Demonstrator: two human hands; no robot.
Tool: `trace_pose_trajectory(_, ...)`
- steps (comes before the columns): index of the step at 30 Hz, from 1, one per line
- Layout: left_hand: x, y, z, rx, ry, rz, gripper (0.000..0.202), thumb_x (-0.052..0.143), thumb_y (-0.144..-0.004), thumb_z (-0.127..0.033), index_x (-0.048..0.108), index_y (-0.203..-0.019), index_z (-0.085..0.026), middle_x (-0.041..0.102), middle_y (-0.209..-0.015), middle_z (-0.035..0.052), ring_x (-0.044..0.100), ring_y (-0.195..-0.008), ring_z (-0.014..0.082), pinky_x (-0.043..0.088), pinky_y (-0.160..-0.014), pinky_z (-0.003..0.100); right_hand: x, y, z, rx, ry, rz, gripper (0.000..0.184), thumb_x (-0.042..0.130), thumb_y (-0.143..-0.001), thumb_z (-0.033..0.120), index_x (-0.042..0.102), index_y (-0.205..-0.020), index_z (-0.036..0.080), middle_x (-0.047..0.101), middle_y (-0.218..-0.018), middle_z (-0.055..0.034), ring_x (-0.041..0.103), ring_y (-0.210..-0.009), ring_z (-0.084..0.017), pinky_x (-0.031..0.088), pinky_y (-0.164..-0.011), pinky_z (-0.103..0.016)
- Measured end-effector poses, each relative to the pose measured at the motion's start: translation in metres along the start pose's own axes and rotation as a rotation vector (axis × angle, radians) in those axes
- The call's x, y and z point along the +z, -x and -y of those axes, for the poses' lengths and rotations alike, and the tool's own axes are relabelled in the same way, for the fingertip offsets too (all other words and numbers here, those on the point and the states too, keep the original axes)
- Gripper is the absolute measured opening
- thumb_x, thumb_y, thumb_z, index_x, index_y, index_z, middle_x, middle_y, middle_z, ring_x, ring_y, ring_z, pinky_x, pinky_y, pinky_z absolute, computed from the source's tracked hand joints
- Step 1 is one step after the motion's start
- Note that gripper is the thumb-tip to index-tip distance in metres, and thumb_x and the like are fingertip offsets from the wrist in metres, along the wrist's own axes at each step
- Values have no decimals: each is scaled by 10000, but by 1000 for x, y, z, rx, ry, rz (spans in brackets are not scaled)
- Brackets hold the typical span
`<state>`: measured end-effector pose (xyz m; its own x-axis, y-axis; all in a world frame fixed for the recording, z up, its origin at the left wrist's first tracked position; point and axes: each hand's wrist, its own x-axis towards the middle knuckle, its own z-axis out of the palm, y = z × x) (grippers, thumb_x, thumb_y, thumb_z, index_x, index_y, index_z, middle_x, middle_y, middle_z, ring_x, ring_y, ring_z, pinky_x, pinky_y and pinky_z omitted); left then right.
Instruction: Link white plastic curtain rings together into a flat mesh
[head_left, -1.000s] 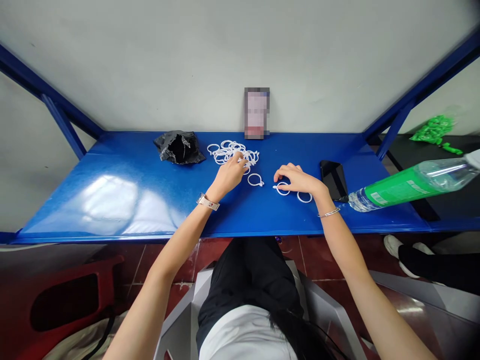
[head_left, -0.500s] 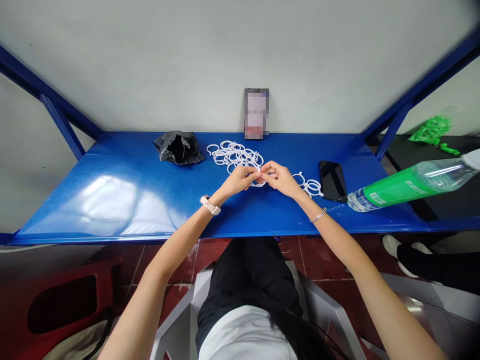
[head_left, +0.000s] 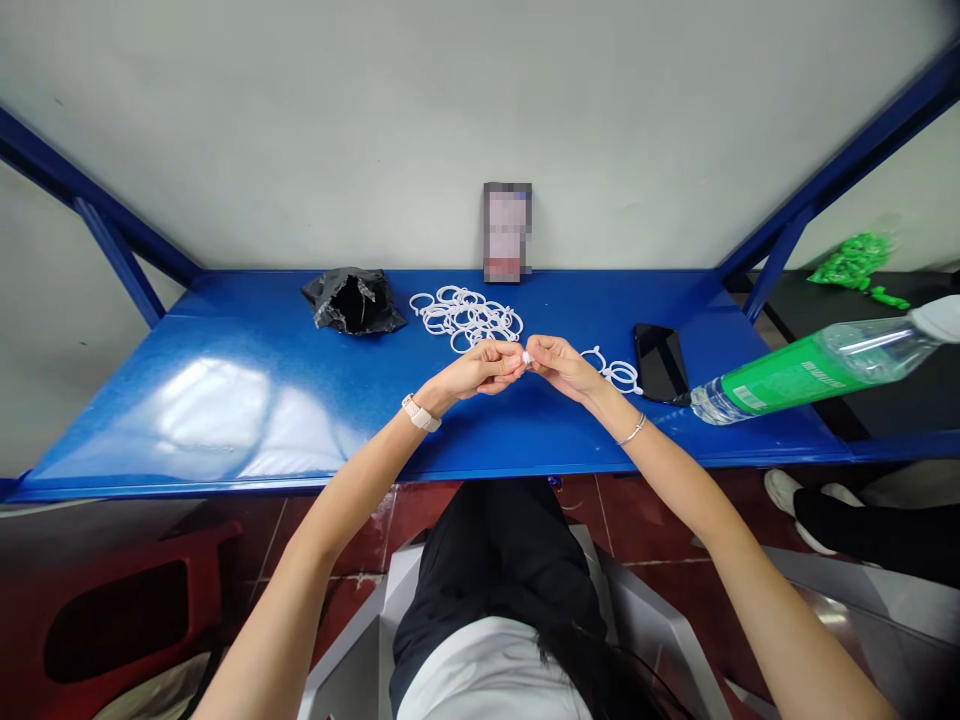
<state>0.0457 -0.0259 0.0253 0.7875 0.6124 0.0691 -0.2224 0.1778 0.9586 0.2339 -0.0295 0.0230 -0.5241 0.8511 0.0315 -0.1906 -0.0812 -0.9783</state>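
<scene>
My left hand and my right hand meet over the middle of the blue table, fingertips pinched together. Between them shows a small white part of a curtain ring; my fingers hide the rest. Just beyond my left hand lies a pile of white plastic curtain rings, several with a small eyelet. To the right of my right hand are a few more loose rings, partly behind the wrist.
A torn black plastic bag sits left of the pile. One phone leans on the wall; a black phone lies at right beside a green-labelled water bottle. The blue table has a front edge near my forearms. Another person's shoes show below right.
Both hands have turned and drawn slightly closer to me, still pinching. The round loop of the held ring, visible below the fingers before, is now hidden.
</scene>
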Motion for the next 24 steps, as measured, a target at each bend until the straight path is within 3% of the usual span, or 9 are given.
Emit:
trace_pose_trajectory(4, 2, 2, -3, 96, 35, -10, 547, 772, -770, -619, 476, -678, -168, 332, -491, -108, 216, -308, -2, 156, -339, 161, 5, 2, 3, -70, -145, -32, 654, 827, -648, 676, 388, -558, 199, 322, -549, 74, 307, -569, -89, 334, -585, -233)
trace_pose_trajectory(6, 3, 4, -7, 111, -10, -29, 544, 749, -789, -629, 475, -681, -171, 316, -490, -108, 235, -319, 7, 177, -351, 165, 5, 3, 7, -78, -94, -41, 623, 791, -686, 688, 413, -576, 205, 336, -561, 70, 321, -571, -93, 360, -601, -247)
trace_pose_trajectory(9, -2, 7, -13, 93, -180, -78, 514, 671, -850, -644, 537, -733, -162, 315, -496, -98, 313, -368, 37, 258, -397, 183, -5, 6, 16, -97, 242, -54, 467, 669, -819, 665, 606, -760, 206, 536, -721, 14, 443, -624, -114, 413, -642, -281)
trace_pose_trajectory(12, -13, 10, -17, 57, -492, -201, 483, 583, -917, -618, 602, -807, -148, 423, -523, -58, 404, -441, 70, 337, -481, 211, -28, 14, 28, -179, 782, -166, 327, 633, -885, 515, 687, -1029, 227, 633, -1157, -78, 587, -827, -174, 469, -775, -343)
trace_pose_trajectory(14, -20, 12, -18, 23, -800, -339, 397, 522, -978, -499, 616, -815, -150, 477, -548, -33, 433, -482, 89, 345, -529, 228, -51, 22, 36, -82, 1118, -294, 295, 626, -887, 446, 691, -1081, 234, 635, -1199, -95, 609, -852, -204, 461, -754, -355)
trace_pose_trajectory(16, -23, 13, -17, -14, -1132, -461, 322, 483, -1001, -362, 629, -811, -147, 576, -647, 21, 498, -573, 126, 352, -578, 251, -74, 32, 44, 98, 1319, -375, 265, 651, -858, 417, 694, -1028, 218, 658, -1145, -100, 628, -833, -216, 451, -705, -342)
trace_pose_trajectory(20, -22, 13, -17, -202, -1565, -570, 301, 406, -1015, -227, 685, -1034, -115, 676, -1037, 146, 625, -822, 223, 393, -651, 294, -106, 44, 55, 484, 1395, -352, 276, 700, -800, 456, 693, -909, 203, 726, -906, -63, 651, -740, -204, 429, -621, -305)
trace_pose_trajectory(24, -22, 14, -21, -376, -1713, -582, 367, 340, -1038, -206, 675, -1142, -96, 657, -1104, 171, 660, -888, 257, 421, -680, 313, -102, 40, 55, 658, 1436, -319, 281, 689, -795, 487, 698, -817, 207, 752, -833, -61, 657, -704, -204, 401, -569, -297)
